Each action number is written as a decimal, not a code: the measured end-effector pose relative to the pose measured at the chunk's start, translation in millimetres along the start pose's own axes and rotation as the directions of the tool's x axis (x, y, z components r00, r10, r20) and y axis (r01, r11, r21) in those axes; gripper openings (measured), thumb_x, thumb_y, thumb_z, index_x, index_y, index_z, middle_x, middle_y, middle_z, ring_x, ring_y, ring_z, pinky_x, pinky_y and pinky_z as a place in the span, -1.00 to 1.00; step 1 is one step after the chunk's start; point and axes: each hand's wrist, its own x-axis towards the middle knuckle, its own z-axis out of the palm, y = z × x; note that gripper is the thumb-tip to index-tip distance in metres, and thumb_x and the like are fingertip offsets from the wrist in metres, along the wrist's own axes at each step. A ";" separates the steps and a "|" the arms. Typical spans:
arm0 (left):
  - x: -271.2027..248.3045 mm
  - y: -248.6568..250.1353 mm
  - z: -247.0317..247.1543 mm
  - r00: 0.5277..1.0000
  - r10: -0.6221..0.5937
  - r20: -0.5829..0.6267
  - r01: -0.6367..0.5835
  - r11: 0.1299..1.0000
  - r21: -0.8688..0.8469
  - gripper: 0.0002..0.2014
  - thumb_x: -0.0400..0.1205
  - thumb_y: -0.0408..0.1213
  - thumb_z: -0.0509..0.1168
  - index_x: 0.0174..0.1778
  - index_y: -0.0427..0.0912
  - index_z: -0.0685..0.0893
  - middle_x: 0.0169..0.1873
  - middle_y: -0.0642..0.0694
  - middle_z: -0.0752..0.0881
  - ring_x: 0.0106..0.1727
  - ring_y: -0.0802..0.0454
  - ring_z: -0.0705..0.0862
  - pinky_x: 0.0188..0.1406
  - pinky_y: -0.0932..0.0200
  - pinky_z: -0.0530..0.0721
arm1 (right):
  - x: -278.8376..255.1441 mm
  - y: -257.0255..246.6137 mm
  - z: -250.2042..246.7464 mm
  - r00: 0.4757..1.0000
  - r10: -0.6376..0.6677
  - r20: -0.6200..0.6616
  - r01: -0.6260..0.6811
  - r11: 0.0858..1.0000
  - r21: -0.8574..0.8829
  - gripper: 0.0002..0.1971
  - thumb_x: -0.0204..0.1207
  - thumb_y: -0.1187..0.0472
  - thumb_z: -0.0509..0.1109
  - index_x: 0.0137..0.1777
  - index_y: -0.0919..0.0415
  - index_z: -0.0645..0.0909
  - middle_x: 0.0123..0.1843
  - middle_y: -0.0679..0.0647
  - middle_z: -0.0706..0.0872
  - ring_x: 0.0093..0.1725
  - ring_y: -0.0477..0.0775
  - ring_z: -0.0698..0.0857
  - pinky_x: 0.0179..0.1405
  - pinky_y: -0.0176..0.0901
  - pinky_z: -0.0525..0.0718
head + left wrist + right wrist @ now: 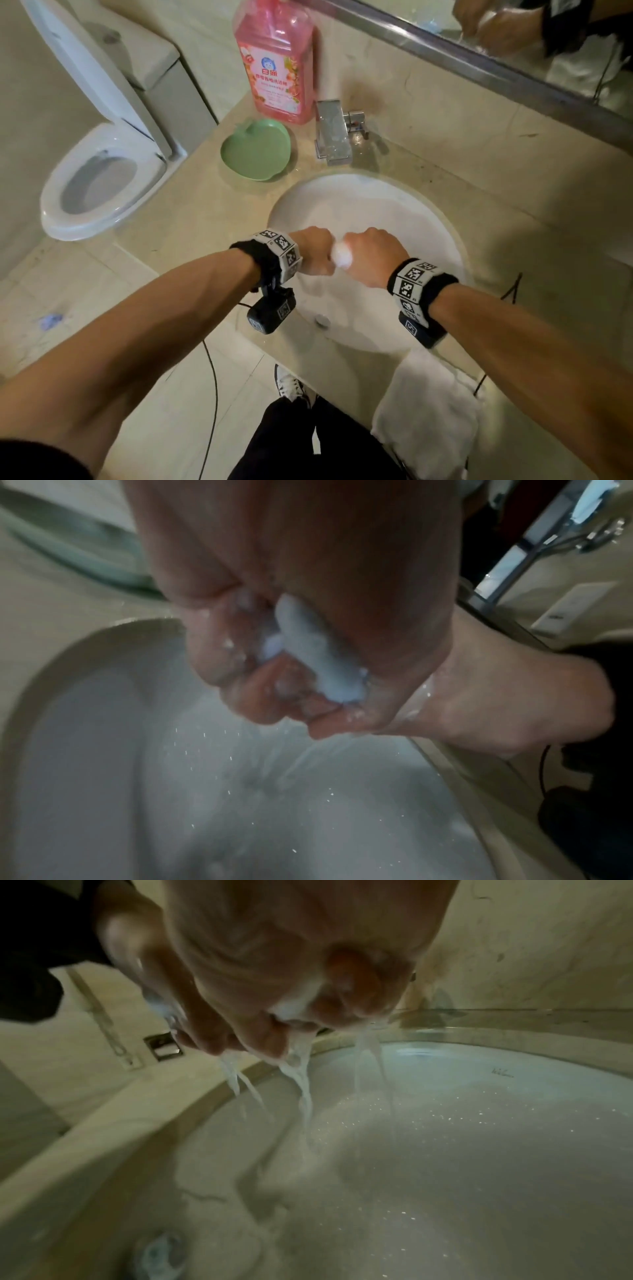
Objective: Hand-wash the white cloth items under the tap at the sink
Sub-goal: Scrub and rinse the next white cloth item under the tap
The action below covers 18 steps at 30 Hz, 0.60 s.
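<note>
Over the white sink basin (376, 202) both my hands clench a small wet white cloth (342, 256) between them. My left hand (313, 251) grips one end and my right hand (371, 255) grips the other, knuckles up. In the left wrist view the twisted cloth (308, 647) shows between curled fingers, with soap suds on them. Milky water (301, 1085) streams from my right fist into the basin (479, 1150). The chrome tap (334, 135) stands behind the sink; no water shows at its spout.
A pink detergent bottle (275, 61) and a green apple-shaped dish (257, 154) stand on the beige counter left of the tap. A white towel (428, 411) hangs over the counter's front edge. A toilet (99, 178) stands at the left. A mirror (513, 34) runs behind.
</note>
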 end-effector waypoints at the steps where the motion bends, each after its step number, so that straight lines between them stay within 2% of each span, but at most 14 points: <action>1: 4.2 -0.9 3.3 1.000 -0.001 0.027 0.002 0.999 -0.050 -0.70 0.51 -0.21 0.38 0.14 -0.22 0.70 -0.01 -0.16 0.78 -0.03 -0.17 0.74 -0.04 0.03 0.71 | 1.1 1.5 3.1 1.000 -0.020 -0.010 0.020 0.999 -0.042 -0.78 0.51 0.07 0.35 0.06 0.16 0.62 -0.13 0.21 0.76 -0.23 0.31 0.70 -0.34 -0.07 0.41; 3: 10.7 -3.5 7.1 0.998 0.011 0.070 0.001 0.987 -0.159 -0.79 0.53 -0.20 0.40 0.02 -0.19 0.71 -0.09 -0.15 0.79 -0.14 -0.13 0.76 -0.08 0.02 0.74 | 4.2 4.8 6.9 0.998 -0.061 -0.020 0.058 0.994 -0.095 -0.77 0.49 0.10 0.38 0.09 0.17 0.61 -0.15 0.18 0.76 -0.27 0.27 0.69 -0.36 -0.08 0.38; 5: 15.9 -6.9 7.2 0.995 0.023 0.099 0.000 0.974 -0.228 -0.93 0.52 -0.21 0.40 -0.21 -0.12 0.66 -0.24 -0.13 0.77 -0.35 -0.05 0.74 -0.30 0.10 0.69 | 8.2 8.0 7.8 0.997 -0.068 -0.039 0.063 0.992 -0.113 -0.76 0.49 0.09 0.39 0.10 0.17 0.60 -0.16 0.17 0.76 -0.26 0.27 0.71 -0.36 -0.08 0.35; 7: 20.2 -8.2 5.9 0.992 0.013 0.127 0.020 0.968 -0.251 -0.89 0.48 -0.22 0.39 -0.34 -0.07 0.61 -0.39 -0.10 0.74 -0.47 0.01 0.67 -0.35 0.17 0.60 | 9.8 11.1 8.0 0.996 -0.063 -0.056 0.059 0.996 -0.074 -0.73 0.51 0.04 0.38 0.13 0.15 0.57 -0.17 0.15 0.76 -0.25 0.29 0.71 -0.36 -0.07 0.33; 9: 20.0 -8.2 0.8 0.981 -0.026 0.191 0.073 0.968 -0.242 -0.91 0.42 -0.24 0.37 -0.34 -0.14 0.61 -0.46 -0.09 0.71 -0.48 0.01 0.63 -0.31 0.16 0.57 | 9.8 11.6 7.7 0.994 -0.082 -0.069 0.081 0.997 -0.014 -0.71 0.51 0.01 0.37 0.17 0.10 0.53 -0.16 0.11 0.76 -0.23 0.30 0.71 -0.37 -0.07 0.33; 11: 18.5 -8.9 -6.2 0.978 -0.052 0.200 0.099 0.968 -0.232 -0.81 0.39 -0.21 0.40 -0.15 -0.18 0.62 -0.34 -0.10 0.74 -0.40 -0.02 0.64 -0.34 0.16 0.57 | 9.2 12.0 2.9 0.995 -0.076 -0.060 0.081 0.993 0.086 -0.69 0.50 -0.01 0.41 0.21 0.03 0.58 -0.10 0.06 0.76 -0.15 0.28 0.73 -0.32 -0.08 0.39; 12: 16.5 -10.1 -9.5 0.987 -0.055 0.150 0.090 0.967 -0.237 -0.68 0.38 -0.16 0.45 0.00 -0.15 0.60 -0.23 -0.06 0.75 -0.32 -0.02 0.67 -0.31 0.15 0.60 | 9.3 12.9 -1.3 0.998 -0.039 -0.042 0.045 0.984 0.173 -0.68 0.48 -0.02 0.45 0.20 0.00 0.62 -0.07 0.04 0.76 -0.11 0.25 0.73 -0.29 -0.09 0.44; 13: 12.5 -12.0 -12.7 0.997 -0.050 0.052 0.060 0.973 -0.224 -0.53 0.38 -0.09 0.52 0.15 -0.10 0.54 -0.09 -0.01 0.72 -0.21 -0.01 0.69 -0.22 0.12 0.64 | 9.6 13.6 -6.2 1.000 0.014 0.000 -0.014 0.962 0.274 -0.68 0.45 -0.04 0.51 0.18 -0.02 0.65 -0.06 0.02 0.77 -0.09 0.20 0.74 -0.26 -0.09 0.50; 14: 6.5 -13.8 -14.8 0.996 -0.027 -0.083 0.012 0.984 -0.180 -0.39 0.38 -0.01 0.56 0.28 -0.05 0.49 0.05 0.01 0.65 -0.08 -0.01 0.68 -0.08 0.08 0.65 | 9.8 14.7 -11.7 0.995 0.064 0.072 -0.087 0.918 0.388 -0.68 0.42 -0.06 0.56 0.13 -0.01 0.67 -0.07 0.00 0.78 -0.11 0.14 0.74 -0.25 -0.10 0.57; 15: -1.3 -15.7 -16.3 0.974 0.016 -0.225 -0.042 0.993 -0.113 -0.30 0.37 0.04 0.58 0.37 -0.02 0.45 0.18 -0.02 0.57 0.03 -0.03 0.65 0.05 0.04 0.66 | 9.8 15.1 -16.8 0.983 0.098 0.155 -0.165 0.843 0.512 -0.69 0.39 -0.05 0.61 0.06 0.02 0.67 -0.12 -0.01 0.78 -0.15 0.08 0.75 -0.28 -0.10 0.64; 17: -17.5 -18.1 -16.3 0.875 0.179 -0.450 -0.177 0.983 0.046 -0.22 0.39 0.00 0.57 0.50 0.04 0.37 0.40 -0.10 0.44 0.29 -0.12 0.57 0.30 -0.06 0.61 | 8.0 13.6 -26.1 0.949 0.139 0.284 -0.307 0.618 0.724 -0.72 0.39 0.04 0.64 0.01 0.12 0.71 -0.25 0.03 0.80 -0.28 0.01 0.77 -0.36 -0.12 0.73; 18: -25.9 -18.9 -16.1 0.824 0.265 -0.500 -0.229 0.964 0.134 -0.18 0.39 -0.05 0.56 0.55 0.04 0.33 0.47 -0.14 0.39 0.39 -0.17 0.50 0.38 -0.10 0.55 | 7.0 11.9 -31.7 0.937 0.151 0.315 -0.347 0.507 0.789 -0.73 0.40 0.10 0.64 0.02 0.18 0.72 -0.29 0.07 0.79 -0.30 0.03 0.76 -0.35 -0.12 0.74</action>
